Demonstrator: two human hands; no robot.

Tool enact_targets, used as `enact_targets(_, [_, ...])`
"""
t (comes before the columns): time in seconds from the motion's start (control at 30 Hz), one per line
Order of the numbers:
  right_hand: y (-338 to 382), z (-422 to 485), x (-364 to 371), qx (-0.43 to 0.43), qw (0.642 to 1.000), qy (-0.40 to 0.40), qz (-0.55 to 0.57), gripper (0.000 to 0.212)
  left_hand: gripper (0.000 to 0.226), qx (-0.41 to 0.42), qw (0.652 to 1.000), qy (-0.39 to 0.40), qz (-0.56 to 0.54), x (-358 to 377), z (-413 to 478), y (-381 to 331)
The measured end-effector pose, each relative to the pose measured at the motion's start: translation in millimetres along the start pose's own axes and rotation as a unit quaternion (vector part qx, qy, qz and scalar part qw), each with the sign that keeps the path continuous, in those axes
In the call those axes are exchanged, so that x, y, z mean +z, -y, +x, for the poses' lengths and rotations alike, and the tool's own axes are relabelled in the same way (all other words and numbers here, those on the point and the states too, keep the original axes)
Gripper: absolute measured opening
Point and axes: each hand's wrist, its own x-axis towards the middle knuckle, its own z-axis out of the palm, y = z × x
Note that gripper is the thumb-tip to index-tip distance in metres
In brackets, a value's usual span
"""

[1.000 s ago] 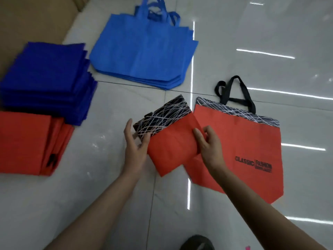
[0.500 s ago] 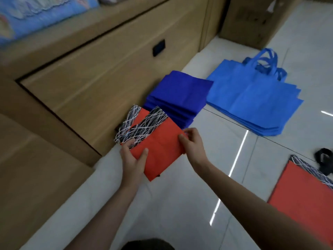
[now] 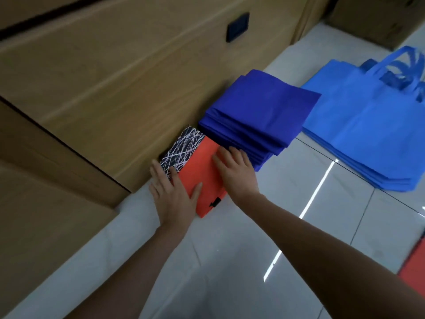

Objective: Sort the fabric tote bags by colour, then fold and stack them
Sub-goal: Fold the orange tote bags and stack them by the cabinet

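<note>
A folded red tote bag [image 3: 202, 171] with a black-and-white scribble band lies on top of the red stack, against the wooden cabinet. My left hand [image 3: 172, 194] presses flat on its near left side with fingers straight. On its right edge my right hand [image 3: 236, 171] lies flat, fingers spread. Right behind it sits a stack of folded dark blue bags [image 3: 255, 116]. A pile of unfolded light blue bags [image 3: 368, 125] with handles lies flat at the right. A corner of an unfolded red bag [image 3: 414, 270] shows at the right edge.
The wooden cabinet front [image 3: 119, 88] with a small black recessed handle [image 3: 238, 26] runs along the left. A cardboard box [image 3: 377, 17] stands at the back right. Glossy white floor tiles [image 3: 230, 261] stretch below my arms.
I carried the folded red bag from the floor in front of me over to the left and laid it on the red stack. Both hands went from holding it to pressing flat on it.
</note>
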Motion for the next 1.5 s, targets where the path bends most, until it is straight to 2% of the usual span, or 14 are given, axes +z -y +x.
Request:
enact_targets(0.03, [-5,-6,4,-0.053,0.998,0.019,-0.014,0.042,0.081,0.022,1.000,0.006,0.016,5,3,1])
enact_targets(0.1, [-11,-15,8,-0.075,0.995,0.059,0.014,0.050,0.083,0.045,0.998,0.030,0.023,15,7,5])
enact_targets(0.2, [-13,-30,22,-0.037,0.984,0.142,0.102,0.056,0.079,0.070,0.994,0.074,0.038,27,5,12])
enact_targets(0.33, [-12,-31,24,-0.012,0.980,0.135,0.147,0.057,0.069,0.066,0.990,0.119,0.045,31,9,16])
enact_targets(0.43, [-12,-21,10,0.016,0.964,0.197,0.178,0.062,0.073,0.072,0.990,0.111,0.055,21,10,12])
enact_targets(0.57, [-8,-39,-21,0.078,0.951,0.123,0.272,0.051,0.061,0.085,0.990,0.083,0.070,-6,12,-1])
enact_targets(0.7, [-10,-106,-51,0.117,0.954,0.079,0.263,0.041,0.044,0.195,0.979,-0.003,0.055,-33,-8,-37])
enact_targets(0.83, [-36,-193,-69,0.132,0.966,0.081,0.206,0.039,0.041,0.314,0.947,0.048,-0.038,-27,-60,-85])
enact_targets(1.03, [-63,-333,-95,0.320,0.939,0.017,0.122,0.036,0.045,0.463,0.852,0.243,-0.024,19,-134,-126])
enact_targets(1.13, [-74,-389,-99,0.462,0.884,0.040,0.066,0.053,0.047,0.473,0.828,0.299,-0.023,36,-160,-128])
enact_targets(1.23, [-75,-423,-97,0.573,0.812,0.093,0.063,0.087,0.059,0.461,0.814,0.353,-0.037,46,-184,-128])
enact_targets(1.3, [-69,-433,-93,0.574,0.805,0.128,0.080,0.101,0.058,0.474,0.805,0.356,-0.032,49,-195,-126])
enact_targets(1.37, [-60,-429,-91,0.539,0.826,0.133,0.095,0.111,0.061,0.483,0.798,0.357,-0.039,52,-202,-124])
enact_targets(1.5, [-41,-407,-87,0.451,0.871,0.137,0.138,0.097,0.089,0.560,0.754,0.343,-0.019,58,-203,-125])
